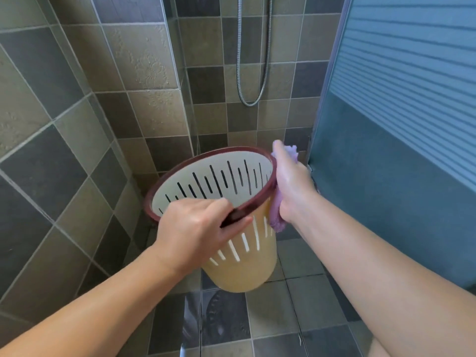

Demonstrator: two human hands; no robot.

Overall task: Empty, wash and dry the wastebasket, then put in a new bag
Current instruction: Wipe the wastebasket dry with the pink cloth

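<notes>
Cream plastic, slotted and ringed in maroon: the wastebasket (pixel 239 264) hangs in mid-air above a tiled shower floor (pixel 304 320), tilted with its mouth turned up and to the left. The left hand (pixel 198 228) grasps the near rim, fingers hooked inside and thumb pressed along the outer band, forearm reaching in from the lower left. The right hand (pixel 288 184) presses a lilac cloth (pixel 275 215) flat against the basket's right outer wall just under the rim, fingers held straight and pointing up, the cloth's fringe hanging below the palm. Its forearm runs down to the lower right corner. The basket's base hovers clear of the floor. A tiled wall (pixel 64 140) stands close on the left; a blue ribbed panel (pixel 401 104) closes in just beside the right hand. A metal shower hose (pixel 253 100) loops down the far wall, well apart.
</notes>
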